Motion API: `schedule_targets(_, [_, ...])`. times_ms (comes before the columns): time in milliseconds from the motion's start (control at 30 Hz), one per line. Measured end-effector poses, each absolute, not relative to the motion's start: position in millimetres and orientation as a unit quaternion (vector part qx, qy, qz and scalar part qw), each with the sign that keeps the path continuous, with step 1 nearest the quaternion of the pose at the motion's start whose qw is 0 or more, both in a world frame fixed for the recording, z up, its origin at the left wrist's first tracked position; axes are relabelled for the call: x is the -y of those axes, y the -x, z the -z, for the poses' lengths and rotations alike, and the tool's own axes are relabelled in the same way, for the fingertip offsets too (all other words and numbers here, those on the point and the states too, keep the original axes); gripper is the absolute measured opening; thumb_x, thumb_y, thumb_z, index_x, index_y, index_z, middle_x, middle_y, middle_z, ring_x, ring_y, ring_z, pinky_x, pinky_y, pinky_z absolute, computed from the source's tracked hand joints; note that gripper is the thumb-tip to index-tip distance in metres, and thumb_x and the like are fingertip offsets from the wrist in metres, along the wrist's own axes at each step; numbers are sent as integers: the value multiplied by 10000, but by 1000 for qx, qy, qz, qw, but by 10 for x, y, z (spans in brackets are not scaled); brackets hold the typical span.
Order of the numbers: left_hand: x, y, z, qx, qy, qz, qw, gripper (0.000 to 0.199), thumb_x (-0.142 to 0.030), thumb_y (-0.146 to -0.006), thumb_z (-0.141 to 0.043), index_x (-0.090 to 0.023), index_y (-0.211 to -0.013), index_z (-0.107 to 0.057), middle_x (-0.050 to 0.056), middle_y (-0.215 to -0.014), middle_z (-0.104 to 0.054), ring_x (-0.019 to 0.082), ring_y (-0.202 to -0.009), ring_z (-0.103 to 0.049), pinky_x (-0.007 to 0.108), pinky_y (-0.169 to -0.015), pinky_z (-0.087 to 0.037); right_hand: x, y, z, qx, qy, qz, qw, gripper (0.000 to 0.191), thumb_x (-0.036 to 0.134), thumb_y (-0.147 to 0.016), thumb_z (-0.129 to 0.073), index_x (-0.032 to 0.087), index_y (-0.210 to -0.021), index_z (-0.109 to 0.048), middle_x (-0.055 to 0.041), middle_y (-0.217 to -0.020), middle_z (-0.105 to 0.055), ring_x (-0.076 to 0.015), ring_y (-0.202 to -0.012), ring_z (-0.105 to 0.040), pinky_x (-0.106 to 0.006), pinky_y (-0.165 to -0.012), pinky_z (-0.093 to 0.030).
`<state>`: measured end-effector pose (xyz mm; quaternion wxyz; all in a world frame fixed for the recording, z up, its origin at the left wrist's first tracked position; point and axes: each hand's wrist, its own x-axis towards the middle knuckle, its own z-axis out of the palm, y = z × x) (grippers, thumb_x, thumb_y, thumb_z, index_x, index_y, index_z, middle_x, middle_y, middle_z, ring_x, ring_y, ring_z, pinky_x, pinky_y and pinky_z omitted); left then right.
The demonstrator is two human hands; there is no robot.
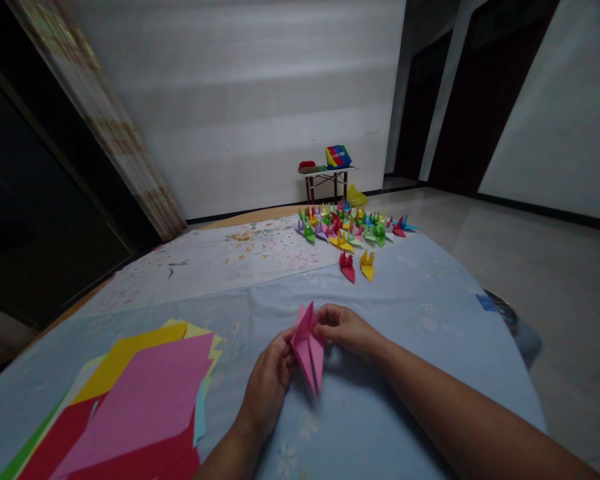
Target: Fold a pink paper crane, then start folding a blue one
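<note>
Pinching pink paper (307, 343) in closed fingers (331, 312), left hand (271, 368) and right hand (349, 328) flank it; cranes (379, 233) crowd the table's (395, 300) far right edge.

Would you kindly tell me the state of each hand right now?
Left hand: closed, holding the pink folded paper by its left side.
Right hand: closed, pinching the same paper's right side.

left grip (267, 377): bare | right grip (347, 330): bare | forearms (445, 400): uncovered

Head-worn view, facing forward and down, hands (270, 373) close
</note>
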<state>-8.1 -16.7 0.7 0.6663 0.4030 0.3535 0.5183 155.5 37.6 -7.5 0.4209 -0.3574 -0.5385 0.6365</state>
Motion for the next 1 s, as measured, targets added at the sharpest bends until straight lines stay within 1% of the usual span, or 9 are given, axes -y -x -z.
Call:
schedule_targets(133, [152, 101, 3, -387, -444, -486, 645, 392, -309, -786, -556, -150, -1145, -566, 96, -1002, -665, 206, -912, -600, 332, -851, -429, -367, -1558, 64, 534, 358, -641, 419, 318, 360, -594, -715, 136, -740, -543, 49, -569, -513, -48, -464, -404, -189, -458, -285])
schedule_targets(300, [136, 109, -3, -425, -480, -466, 609, 371, -327, -769, -591, -164, -1103, -600, 75, -1006, -671, 196, -920, -599, 320, -880, -414, -342, -1557, 45, 524, 338, -664, 413, 338, 351, -579, -735, 129, -739, -536, 46, -582, -523, -44, -469, -413, -190, -474, -285])
schedule_targets(533, [118, 118, 53, -447, -470, -468, 599, 382, -343, -750, -609, -149, -1079, -607, 71, -937, -690, 201, -842, -623, 310, -789, -458, -323, -1537, 28, 521, 332, -672, 409, 371, 350, -538, -762, 133, -738, -537, 18, -647, -574, -72, -540, -486, -211, -532, -351])
schedule_targets(667, [117, 127, 57, -475, -481, -468, 569, 367, -349, -727, -622, -137, -1027, -630, 72, -916, -693, 201, -824, -621, 289, -757, -463, -336, -1537, 53, 536, 338, -661, 402, 367, 364, -542, -754, 139, -738, -540, 28, -618, -559, -71, -520, -475, -206, -504, -343])
schedule_targets(767, [107, 131, 64, -495, -495, -462, 545, 332, -338, -714, -624, -134, -976, -643, 67, -895, -691, 200, -820, -616, 274, -737, -462, -344, -1535, 76, 549, 348, -650, 394, 341, 343, -555, -741, 138, -735, -535, 38, -593, -544, -59, -485, -451, -195, -477, -321])
schedule_targets(833, [104, 126, 70, -502, -509, -462, 524, 310, -332, -697, -633, -130, -932, -645, 65, -877, -685, 194, -798, -613, 258, -710, -461, -342, -1531, 84, 559, 355, -642, 387, 315, 322, -565, -728, 141, -732, -532, 43, -582, -538, -54, -469, -437, -191, -466, -311])
schedule_targets(900, [111, 115, 74, -506, -527, -463, 502, 308, -331, -693, -627, -129, -925, -626, 56, -840, -669, 169, -715, -607, 237, -640, -458, -336, -1524, 91, 575, 361, -629, 379, 273, 290, -578, -711, 143, -726, -534, 48, -574, -531, -53, -463, -428, -189, -461, -305])
schedule_targets(1000, [141, 101, 72, -527, -550, -452, 463, 367, -324, -712, -591, -133, -1022, -547, 15, -747, -606, 129, -580, -565, 217, -528, -430, -327, -1514, 118, 609, 373, -596, 367, 187, 207, -603, -664, 144, -732, -544, 57, -571, -514, -53, -477, -422, -184, -467, -307])
